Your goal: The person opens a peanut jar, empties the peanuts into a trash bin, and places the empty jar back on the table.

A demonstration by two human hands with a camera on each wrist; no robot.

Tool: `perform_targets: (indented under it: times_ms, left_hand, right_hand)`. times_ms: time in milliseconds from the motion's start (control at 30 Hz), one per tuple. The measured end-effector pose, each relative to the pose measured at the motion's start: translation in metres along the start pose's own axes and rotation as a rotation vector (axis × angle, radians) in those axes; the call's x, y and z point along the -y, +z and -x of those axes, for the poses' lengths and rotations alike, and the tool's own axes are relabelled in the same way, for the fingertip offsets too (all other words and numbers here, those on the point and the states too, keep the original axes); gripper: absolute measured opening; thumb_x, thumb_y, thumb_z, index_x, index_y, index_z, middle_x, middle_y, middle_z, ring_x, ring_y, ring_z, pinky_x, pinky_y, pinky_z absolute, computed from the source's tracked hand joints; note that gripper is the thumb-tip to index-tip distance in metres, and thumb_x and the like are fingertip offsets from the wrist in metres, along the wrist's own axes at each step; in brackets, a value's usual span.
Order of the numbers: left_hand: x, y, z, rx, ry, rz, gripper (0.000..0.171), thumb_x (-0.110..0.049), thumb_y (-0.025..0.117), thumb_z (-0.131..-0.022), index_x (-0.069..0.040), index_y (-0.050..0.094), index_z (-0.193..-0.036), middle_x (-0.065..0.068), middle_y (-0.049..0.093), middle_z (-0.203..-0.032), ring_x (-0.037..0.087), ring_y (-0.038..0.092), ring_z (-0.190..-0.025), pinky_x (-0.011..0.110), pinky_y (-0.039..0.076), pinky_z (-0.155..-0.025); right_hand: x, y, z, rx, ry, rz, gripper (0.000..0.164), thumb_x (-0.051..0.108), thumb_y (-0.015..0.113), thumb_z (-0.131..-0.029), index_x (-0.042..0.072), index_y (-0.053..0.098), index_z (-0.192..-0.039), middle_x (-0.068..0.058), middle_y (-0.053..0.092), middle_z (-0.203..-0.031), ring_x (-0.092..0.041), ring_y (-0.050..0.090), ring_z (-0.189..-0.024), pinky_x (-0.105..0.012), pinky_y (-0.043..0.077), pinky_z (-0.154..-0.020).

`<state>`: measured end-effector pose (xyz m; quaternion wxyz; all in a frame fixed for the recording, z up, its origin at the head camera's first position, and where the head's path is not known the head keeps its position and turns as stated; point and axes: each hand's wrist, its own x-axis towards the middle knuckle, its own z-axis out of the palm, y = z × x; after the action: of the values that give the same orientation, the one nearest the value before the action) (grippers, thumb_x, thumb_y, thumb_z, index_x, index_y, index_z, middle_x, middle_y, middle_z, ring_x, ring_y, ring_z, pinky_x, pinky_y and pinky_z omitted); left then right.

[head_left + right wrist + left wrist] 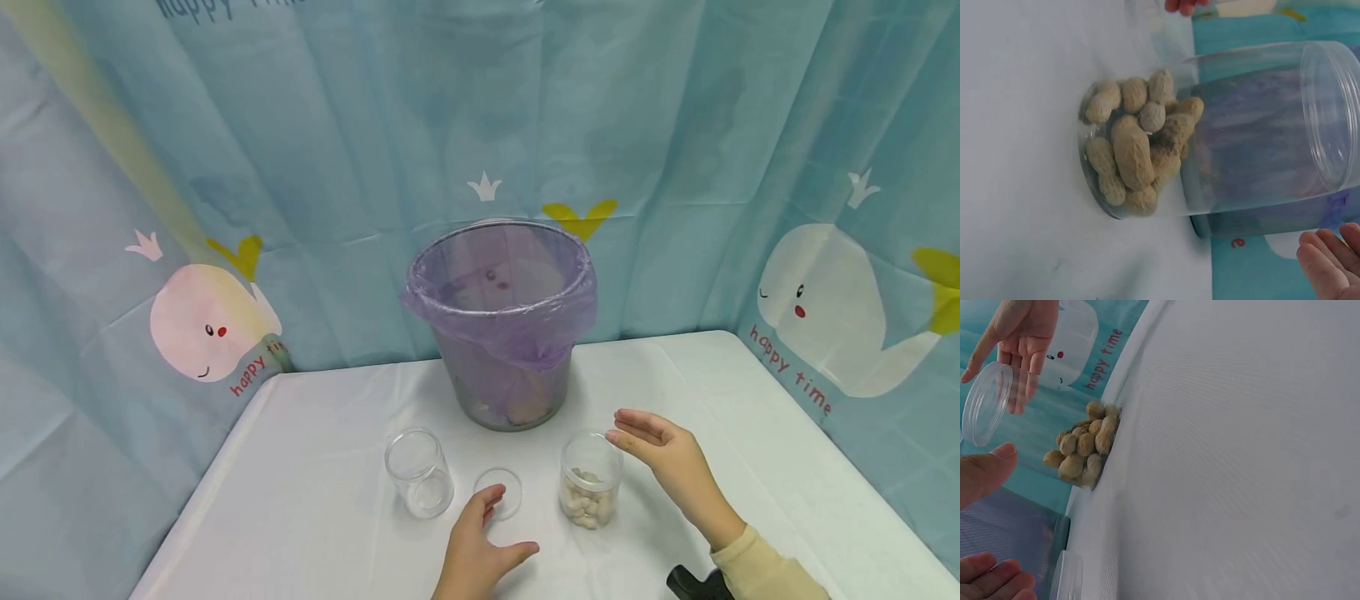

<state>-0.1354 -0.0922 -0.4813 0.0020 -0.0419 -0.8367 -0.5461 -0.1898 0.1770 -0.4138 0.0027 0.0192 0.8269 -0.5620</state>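
Standing upright, the clear jar [1247, 125] holds tan peanuts [1133, 153]

"happy time" in red lettering [790, 371] on the blue curtain [637, 125]

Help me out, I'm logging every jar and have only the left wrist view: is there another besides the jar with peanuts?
Observer: Yes, the head view shows an empty jar standing open-topped on the table, left of the clear lid.
Operator: I get only the lower part of the bucket. What is at its top?
Observer: A purple bag is folded over the rim.
Operator: The right hand is cut off here. What is beyond its wrist?
Observer: A beige sleeve, with a black object beside it; I can't tell what that is.
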Motion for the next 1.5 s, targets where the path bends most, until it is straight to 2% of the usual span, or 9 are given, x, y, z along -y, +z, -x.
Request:
perform_targets:
  times_ms: [100,367,467,667,900,1167,1267,1367,1500]
  left_hand:
    - [-0.002,0.005,-0.004,0.028,0.008,0.016,0.079,-0.021,0.091,-0.068,0.002,0.051,-0.133,0.019,0.056,-0.139,0.040,0.053,-0.129,0.046,0.044,-0.110]
    - [-0.008,0.020,-0.015,0.056,0.060,-0.014,0.085,-0.024,0.091,-0.070,0.000,0.047,-0.139,0.015,0.053,-0.143,0.038,0.052,-0.132,0.049,0.043,-0.112]
    - [-0.009,0.025,-0.019,0.055,0.065,-0.017,0.086,-0.025,0.091,-0.070,-0.002,0.047,-0.140,0.014,0.053,-0.144,0.037,0.051,-0.133,0.048,0.043,-0.112]
    - [-0.008,0.038,-0.026,0.074,0.076,0.010,0.089,-0.023,0.091,-0.069,0.000,0.045,-0.142,0.017,0.051,-0.146,0.040,0.049,-0.135,0.049,0.042,-0.112]
    - [-0.006,0.052,-0.034,0.120,0.064,0.065,0.095,-0.022,0.091,-0.070,0.001,0.039,-0.146,0.019,0.045,-0.150,0.040,0.044,-0.139,0.048,0.038,-0.115]
    - [-0.006,0.062,-0.039,0.131,0.041,0.075,0.097,-0.026,0.090,-0.070,-0.001,0.038,-0.148,0.018,0.045,-0.151,0.043,0.041,-0.141,0.057,0.036,-0.116]
    - [-0.007,0.066,-0.041,0.148,0.030,0.100,0.099,-0.026,0.089,-0.071,0.000,0.035,-0.149,0.020,0.042,-0.153,0.042,0.039,-0.142,0.056,0.035,-0.117]
    - [-0.007,0.069,-0.041,0.164,0.039,0.125,0.101,-0.024,0.089,-0.071,0.001,0.031,-0.150,0.023,0.040,-0.154,0.042,0.038,-0.143,0.056,0.034,-0.118]
    - [-0.004,0.072,-0.042,0.178,0.039,0.163,0.100,-0.021,0.089,-0.072,0.001,0.030,-0.150,0.022,0.040,-0.153,0.041,0.040,-0.142,0.054,0.033,-0.118]
  right_hand:
    - [-0.002,0.002,0.004,0.000,0.000,-0.005,0.061,0.045,0.070,-0.090,0.012,0.056,-0.139,-0.006,0.060,-0.142,-0.024,0.055,-0.134,-0.047,0.048,-0.110]
    - [-0.004,0.004,0.013,0.000,0.010,-0.032,0.064,0.044,0.070,-0.091,0.014,0.051,-0.143,-0.007,0.056,-0.146,-0.028,0.048,-0.140,-0.055,0.042,-0.113]
    - [-0.005,0.006,0.015,-0.003,0.007,-0.031,0.061,0.041,0.071,-0.091,0.014,0.052,-0.142,-0.006,0.056,-0.146,-0.025,0.050,-0.138,-0.046,0.047,-0.111]
    - [-0.007,0.010,0.018,-0.005,-0.026,-0.046,0.063,0.035,0.075,-0.089,0.010,0.052,-0.141,-0.008,0.055,-0.146,-0.006,0.056,-0.129,-0.012,0.048,-0.101]
    - [-0.011,0.015,0.021,-0.004,-0.009,-0.088,0.065,0.032,0.078,-0.086,0.008,0.052,-0.140,-0.010,0.055,-0.146,0.019,0.051,-0.115,-0.008,0.046,-0.100]
    - [-0.012,0.018,0.024,0.011,0.033,-0.110,0.067,0.031,0.079,-0.085,0.008,0.052,-0.141,-0.008,0.052,-0.149,-0.015,0.052,-0.136,-0.020,0.049,-0.106]
    - [-0.012,0.019,0.025,0.020,0.047,-0.101,0.069,0.033,0.079,-0.085,0.009,0.050,-0.143,-0.008,0.050,-0.151,-0.032,0.043,-0.143,-0.041,0.045,-0.114]
    - [-0.012,0.019,0.026,0.033,0.055,-0.095,0.069,0.033,0.078,-0.086,0.008,0.049,-0.144,-0.011,0.047,-0.153,-0.038,0.038,-0.145,-0.062,0.038,-0.113]
    - [-0.012,0.020,0.027,0.043,0.052,-0.110,0.069,0.030,0.077,-0.087,0.007,0.048,-0.145,-0.012,0.046,-0.154,-0.040,0.038,-0.145,-0.065,0.039,-0.112]
